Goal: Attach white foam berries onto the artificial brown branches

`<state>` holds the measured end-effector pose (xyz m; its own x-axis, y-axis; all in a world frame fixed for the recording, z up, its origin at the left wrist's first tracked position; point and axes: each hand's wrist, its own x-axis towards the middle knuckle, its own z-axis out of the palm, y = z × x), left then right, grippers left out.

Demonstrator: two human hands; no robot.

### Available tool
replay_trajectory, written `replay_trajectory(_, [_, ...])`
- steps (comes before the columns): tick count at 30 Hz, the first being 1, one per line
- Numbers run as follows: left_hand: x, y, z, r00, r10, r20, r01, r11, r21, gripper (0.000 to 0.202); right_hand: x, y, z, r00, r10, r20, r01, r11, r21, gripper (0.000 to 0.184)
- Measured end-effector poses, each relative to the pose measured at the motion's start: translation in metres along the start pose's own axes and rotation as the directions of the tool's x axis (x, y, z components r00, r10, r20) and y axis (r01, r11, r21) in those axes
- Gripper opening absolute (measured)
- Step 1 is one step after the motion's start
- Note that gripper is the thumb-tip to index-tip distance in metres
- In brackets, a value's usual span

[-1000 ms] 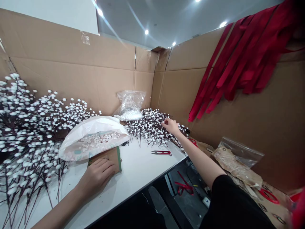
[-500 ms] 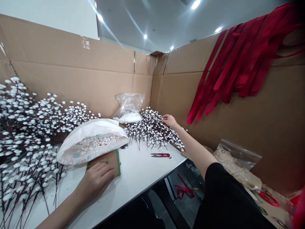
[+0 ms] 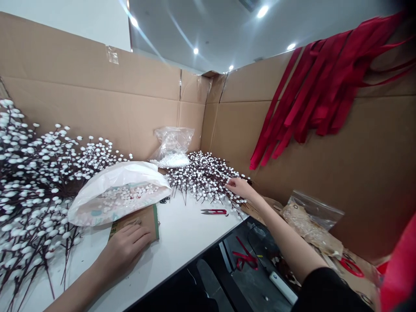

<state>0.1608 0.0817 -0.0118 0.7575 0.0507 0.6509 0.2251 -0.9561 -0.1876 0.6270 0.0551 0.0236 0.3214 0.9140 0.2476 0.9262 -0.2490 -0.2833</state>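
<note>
- While the left hand [image 3: 121,251] lies flat, fingers spread, on the brown cardboard piece [image 3: 143,220], nothing is gripped.
- Right hand [image 3: 238,187], mid-frame: fingers curled into the white-budded dark twig pile [image 3: 203,175]; actual grip can't be told.
- Red thread snips [image 3: 213,212] are left untouched.

right hand [image 3: 239,187]: centre right of frame, fingers in the small pile of white-budded branches [image 3: 204,175]
left hand [image 3: 122,251]: lower left, flat on a cardboard piece [image 3: 147,219] on the white surface [image 3: 185,236]
red snips [image 3: 213,212]: on the surface just below the pile
white bag of buds [image 3: 117,193]: centre left
</note>
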Motion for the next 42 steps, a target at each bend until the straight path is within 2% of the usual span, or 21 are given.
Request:
replay_trajectory(3, [-0.001, 0.001, 0.003, 1.000, 0.006, 0.026, -0.005, 1.000, -0.016, 0.027, -0.023, -0.001, 0.008, 0.999, 0.003, 0.032, -0.003, 1.000, -0.018, 0.035])
replay_trajectory(6, [-0.004, 0.001, 0.007, 1.000, -0.012, 0.027, 0.013, 1.000, -0.024, 0.029, -0.035, -0.008, 0.015, 0.996, 0.084, 0.018, -0.083, 0.995, -0.059, 0.039])
replay_trajectory(9, [-0.005, 0.000, 0.007, 1.000, -0.012, 0.024, 0.013, 1.000, -0.024, 0.029, -0.040, -0.017, 0.022, 0.980, 0.198, -0.021, -0.199, 0.975, -0.095, 0.034])
replay_trajectory(12, [-0.003, -0.001, 0.004, 1.000, -0.014, 0.020, 0.014, 1.000, -0.017, 0.030, -0.041, -0.021, 0.025, 0.971, 0.230, -0.067, -0.231, 0.973, -0.004, 0.027])
replay_trajectory(17, [0.000, 0.000, 0.000, 0.999, -0.038, 0.020, 0.039, 0.999, -0.028, 0.026, -0.047, -0.019, 0.018, 0.964, 0.222, -0.147, -0.210, 0.973, 0.095, 0.026])
replay_trajectory(22, [-0.002, -0.001, 0.002, 0.997, -0.066, -0.034, 0.066, 0.998, -0.001, 0.021, -0.060, -0.013, -0.002, 0.933, 0.227, -0.278, -0.192, 0.970, 0.150, 0.032])
replay_trajectory(25, [0.000, -0.001, -0.002, 0.990, -0.073, -0.120, 0.081, 0.994, 0.071, 0.020, -0.070, -0.027, -0.019, 0.886, 0.156, -0.437, -0.104, 0.984, 0.142, 0.030])
replay_trajectory(26, [0.001, 0.000, -0.005, 0.987, -0.068, -0.149, 0.084, 0.991, 0.101, 0.023, -0.074, -0.038, -0.025, 0.876, 0.086, -0.475, -0.048, 0.995, 0.092, 0.030])
replay_trajectory(28, [0.004, 0.002, -0.011, 0.980, -0.058, -0.189, 0.090, 0.983, 0.161, 0.034, -0.084, -0.069, -0.035, 0.851, -0.172, -0.496, 0.129, 0.984, -0.121, 0.025])
replay_trajectory(29, [0.005, 0.004, -0.015, 0.978, -0.057, -0.201, 0.096, 0.976, 0.193, 0.039, -0.089, -0.088, -0.038, 0.821, -0.307, -0.481, 0.208, 0.946, -0.249, 0.021])
replay_trajectory(31, [0.008, 0.007, -0.019, 0.974, -0.067, -0.214, 0.121, 0.961, 0.247, 0.046, -0.099, -0.131, -0.040, 0.738, -0.554, -0.386, 0.389, 0.816, -0.426, 0.019])
replay_trajectory(33, [0.011, 0.009, -0.020, 0.976, -0.101, -0.191, 0.151, 0.951, 0.269, 0.048, -0.106, -0.173, -0.038, 0.622, -0.710, -0.331, 0.519, 0.690, -0.504, 0.021])
replay_trajectory(35, [0.013, 0.009, -0.019, 0.977, -0.154, -0.146, 0.187, 0.949, 0.252, 0.045, -0.108, -0.211, -0.033, 0.509, -0.817, -0.271, 0.655, 0.572, -0.494, 0.021])
replay_trajectory(37, [0.013, 0.006, -0.018, 0.965, -0.232, -0.123, 0.253, 0.946, 0.201, 0.034, -0.104, -0.240, -0.030, 0.433, -0.866, -0.252, 0.728, 0.500, -0.468, 0.024])
replay_trajectory(38, [0.013, 0.003, -0.018, 0.949, -0.292, -0.119, 0.308, 0.938, 0.159, 0.028, -0.100, -0.251, -0.030, 0.410, -0.872, -0.268, 0.739, 0.490, -0.462, 0.024])
replay_trajectory(40, [0.012, -0.003, -0.023, 0.879, -0.463, -0.108, 0.470, 0.882, 0.041, 0.022, -0.090, -0.267, -0.030, 0.340, -0.879, -0.334, 0.754, 0.468, -0.462, 0.022])
replay_trajectory(41, [0.011, -0.006, -0.027, 0.823, -0.559, -0.095, 0.560, 0.828, -0.023, 0.022, -0.085, -0.271, -0.029, 0.282, -0.876, -0.392, 0.769, 0.450, -0.454, 0.021])
replay_trajectory(42, [0.009, -0.009, -0.032, 0.756, -0.650, -0.080, 0.645, 0.760, -0.081, 0.023, -0.080, -0.273, -0.027, 0.202, -0.866, -0.458, 0.797, 0.417, -0.436, 0.021])
